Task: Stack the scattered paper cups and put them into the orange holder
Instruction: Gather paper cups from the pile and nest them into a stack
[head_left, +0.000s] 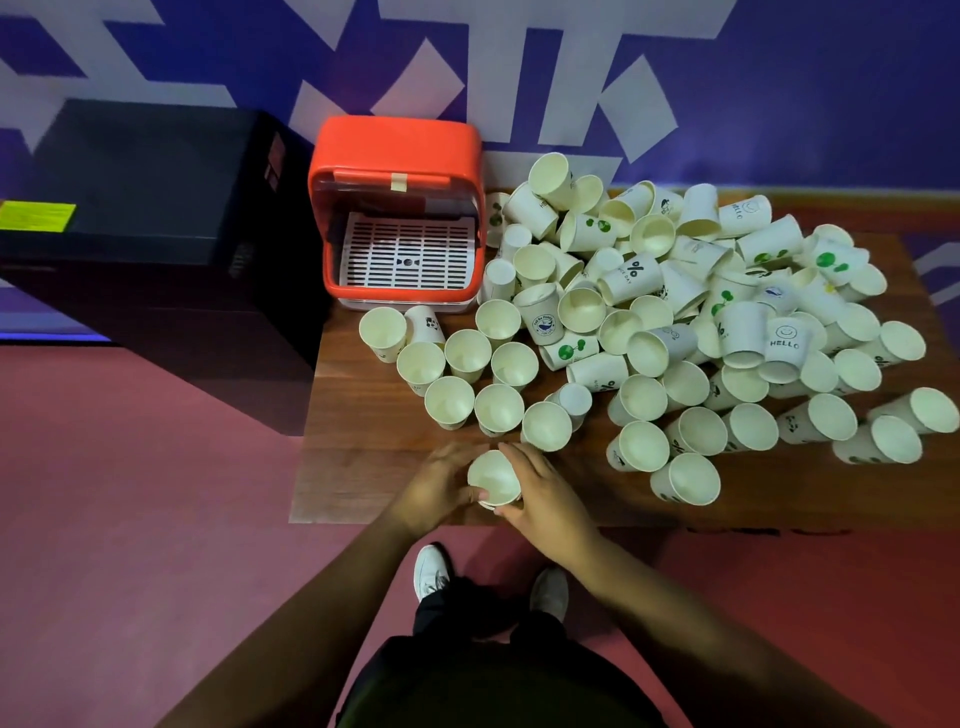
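Here, left grip (436, 486) and right grip (545, 493) both clasp the cup stack (493, 478) between them.

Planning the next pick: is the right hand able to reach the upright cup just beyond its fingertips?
Likely yes, after letting go: right hand and left hand both grip the held cups; the upright cup stands close, nothing between.

In front of the orange holder (395, 140), lower part of the cup stack (492, 475) hidden between the left hand (434, 491) and the right hand (545, 493), both curled round it; cannot count the cups in it. Right of the holder, lower cups of the pile (675, 291) buried under the upper ones. Left of the holder, black cabinet (145, 208) cut by the picture's edge, print on its yellow label (36, 216) too blurred to read.
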